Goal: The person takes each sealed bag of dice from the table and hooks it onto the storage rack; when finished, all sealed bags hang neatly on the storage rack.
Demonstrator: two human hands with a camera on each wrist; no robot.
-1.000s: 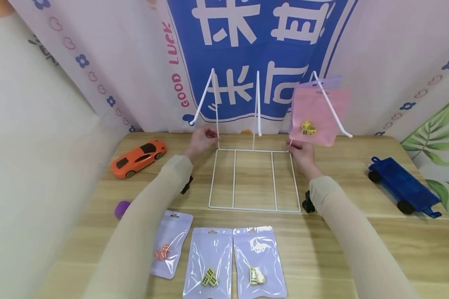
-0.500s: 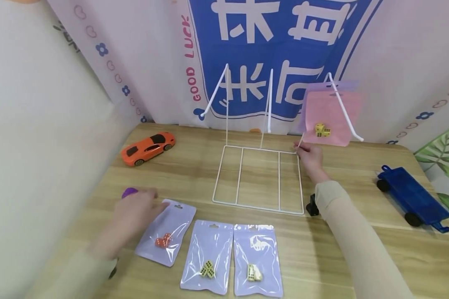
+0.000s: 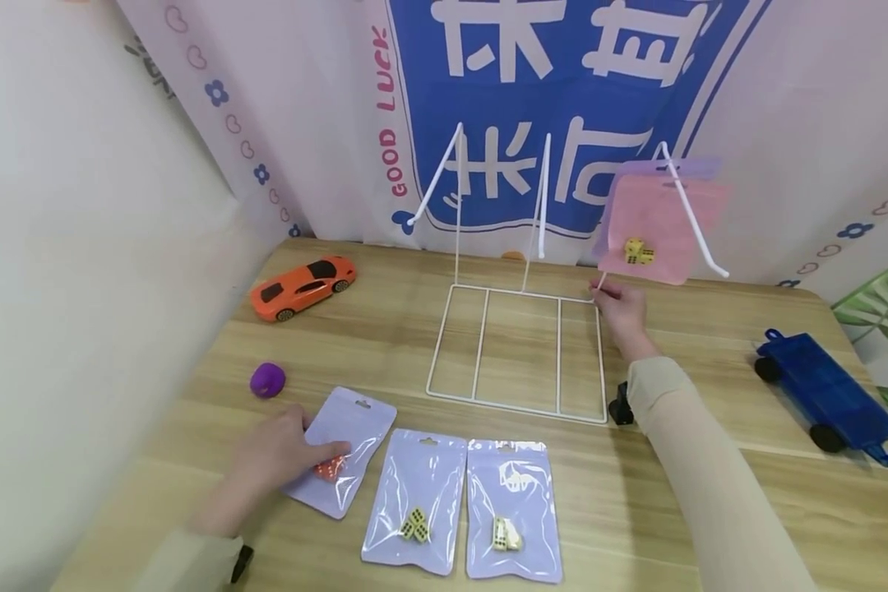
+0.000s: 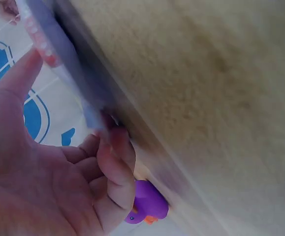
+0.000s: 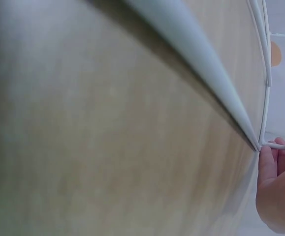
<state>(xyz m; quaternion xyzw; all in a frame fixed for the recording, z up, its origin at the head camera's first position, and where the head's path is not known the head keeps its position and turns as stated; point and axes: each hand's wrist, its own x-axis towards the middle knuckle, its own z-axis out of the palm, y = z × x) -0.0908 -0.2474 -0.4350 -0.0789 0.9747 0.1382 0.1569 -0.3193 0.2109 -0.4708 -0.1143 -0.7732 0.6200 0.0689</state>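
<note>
At the left front, my left hand (image 3: 281, 444) holds a lilac zip bag (image 3: 366, 419) of red dice (image 3: 330, 469) by its left side. Its thumb lies over the dice, and the left wrist view shows the fingers (image 4: 115, 162) curled at the bag's edge. With finger and thumb, my right hand (image 3: 622, 312) pinches the back right corner of a white wire display rack (image 3: 518, 407). Above that hand, a pink bag (image 3: 651, 214) with yellow dice hangs on the rack's right hook, a lilac bag (image 3: 603, 238) behind it.
Two more lilac bags, one left (image 3: 422, 469) and one right (image 3: 514, 485), lie at the front with yellow dice inside. A purple rubber duck (image 4: 152, 201) stands by the left hand. An orange toy car (image 3: 303, 288) sits back left, a blue toy trailer (image 3: 829, 390) at right.
My left hand has left the rack's back left corner, come down to the front left, and taken hold of the lilac bag with red dice. The right hand stays on the rack.
</note>
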